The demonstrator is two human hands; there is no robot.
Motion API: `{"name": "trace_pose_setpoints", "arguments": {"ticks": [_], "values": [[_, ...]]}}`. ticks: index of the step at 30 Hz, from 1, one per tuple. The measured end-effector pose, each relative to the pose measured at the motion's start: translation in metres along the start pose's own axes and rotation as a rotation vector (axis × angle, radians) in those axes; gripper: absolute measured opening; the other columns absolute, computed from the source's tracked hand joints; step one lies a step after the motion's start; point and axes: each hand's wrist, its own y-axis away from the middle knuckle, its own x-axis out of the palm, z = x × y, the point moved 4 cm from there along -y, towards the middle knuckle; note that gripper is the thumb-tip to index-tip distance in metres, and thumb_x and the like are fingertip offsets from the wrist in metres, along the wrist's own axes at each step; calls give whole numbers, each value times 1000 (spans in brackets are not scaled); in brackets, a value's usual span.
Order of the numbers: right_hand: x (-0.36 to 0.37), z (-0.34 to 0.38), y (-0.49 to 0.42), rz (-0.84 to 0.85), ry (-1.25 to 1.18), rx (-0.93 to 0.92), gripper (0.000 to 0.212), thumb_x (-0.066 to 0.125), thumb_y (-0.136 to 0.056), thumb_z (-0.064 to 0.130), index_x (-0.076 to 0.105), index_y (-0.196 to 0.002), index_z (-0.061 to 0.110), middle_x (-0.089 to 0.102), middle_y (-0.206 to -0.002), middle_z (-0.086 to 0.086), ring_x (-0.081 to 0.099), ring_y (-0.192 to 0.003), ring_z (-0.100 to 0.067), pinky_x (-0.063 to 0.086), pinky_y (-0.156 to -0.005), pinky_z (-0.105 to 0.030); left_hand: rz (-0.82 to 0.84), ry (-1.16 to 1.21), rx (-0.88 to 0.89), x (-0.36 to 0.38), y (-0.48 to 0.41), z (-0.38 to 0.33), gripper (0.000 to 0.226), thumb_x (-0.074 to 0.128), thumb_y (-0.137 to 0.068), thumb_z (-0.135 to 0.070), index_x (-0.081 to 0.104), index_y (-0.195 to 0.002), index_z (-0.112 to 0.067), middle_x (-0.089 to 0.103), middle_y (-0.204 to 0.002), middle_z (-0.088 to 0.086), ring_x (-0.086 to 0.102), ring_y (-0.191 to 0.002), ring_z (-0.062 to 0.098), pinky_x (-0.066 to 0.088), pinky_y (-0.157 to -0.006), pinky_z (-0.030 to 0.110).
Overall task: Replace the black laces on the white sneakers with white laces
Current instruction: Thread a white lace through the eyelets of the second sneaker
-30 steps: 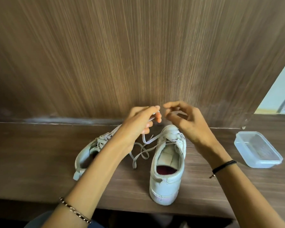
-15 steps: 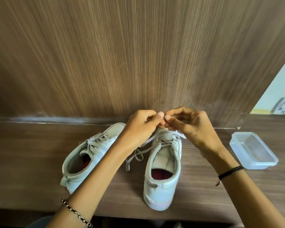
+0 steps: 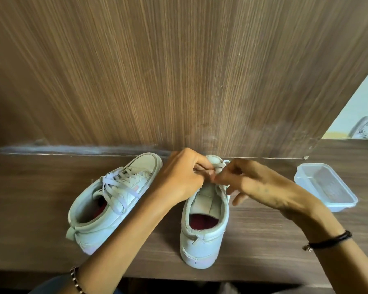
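White lace (image 3: 221,164) pinched by left hand (image 3: 183,177) and right hand (image 3: 261,186), both curled, knuckles meeting over sneaker (image 3: 202,240)

Pinching a flat white lace (image 3: 221,165) with left hand (image 3: 179,179) and right hand (image 3: 257,187), over the front of the right-side white leather sneaker (image 3: 202,236). Standing upright on brown wooden bench (image 3: 263,240).

Only 1 view is provided, taken from the head and aimed forward and down. The left hand (image 3: 179,179) and right hand (image 3: 261,185) are seen close, low in the middle, over a wooden ledge (image 3: 30,209); the upper half is filled by a wood panel (image 3: 179,71).
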Motion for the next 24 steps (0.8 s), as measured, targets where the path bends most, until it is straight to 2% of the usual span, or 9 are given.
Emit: {"name": "trace_pose_setpoints", "arguments": {"ticks": [2, 5, 8, 10, 14, 17, 20, 24], "values": [[8, 5, 3, -7, 151, 14, 45, 73, -80, 61, 72, -94, 19, 77, -88, -1, 71, -80, -11, 58, -80, -35, 21, 30, -28, 0, -1, 3, 10, 74, -92, -19, 82, -86, -19, 77, -79, -7, 72, -81, 4, 58, -87, 39], [6, 8, 5, -123, 252, 22, 38, 76, -81, 48, 78, -91, 11, 77, -93, -4, 70, -89, -19, 57, -78, -34, 75, 153, -76, 2, 2, 4, 9, 76, -91, -17, 83, -89, -22, 79, -84, -4, 74, -91, 11, 56, -96, 44], [0, 4, 5, -144, 171, -5, 20, 74, -82, 43, 82, -81, 24, 78, -85, 4, 71, -89, -11, 59, -79, -29, 72, 179, -101, 4, 4, 7, 10, 78, -89, -17, 82, -87, -26, 79, -84, -2, 74, -96, 17, 56, -97, 46], [-1, -1, 3, -139, 71, -9, 8, 77, -84, 31, 82, -78, 29, 78, -82, 7, 72, -89, -8, 60, -86, -34, 82, 129, -113, 4, 5, 9, 8, 77, -89, -17, 83, -90, -22, 79, -85, 6, 73, -98, 23, 57, -95, 47], [3, -4, -4, -119, -33, 2, 8, 76, -85, 15, 80, -86, 22, 78, -80, 9, 73, -84, -5, 59, -86, -32, 127, 89, -138, -1, 11, 13, 6, 79, -87, -15, 83, -91, -16, 78, -84, 4, 73, -90, 19, 57, -94, 38], [3, -6, -6, -129, -45, 13, 9, 76, -85, 14, 78, -93, 19, 79, -80, 6, 74, -85, -7, 60, -90, -35, 114, 99, -164, -6, 13, 15, 4, 82, -85, -19, 83, -88, -19, 78, -79, -3, 74, -88, 13, 57, -94, 41], [3, -8, -7, -122, -54, 19, 11, 76, -85, 15, 78, -96, 20, 79, -82, 4, 75, -89, -10, 59, -96, -39, 61, 159, -201, -4, 13, 19, 12, 86, -81, -20, 80, -90, -22, 78, -77, -5, 74, -86, 11, 57, -92, 35], [2, -9, -8, -120, -84, 32, 12, 78, -85, 15, 77, -97, 19, 79, -84, 0, 75, -91, -16, 59, -96, -43, 1, 244, -244, 5, 14, 21, 20, 85, -80, -13, 73, -93, -21, 79, -85, 4, 70, -80, 15, 49, -72, 18]]}}
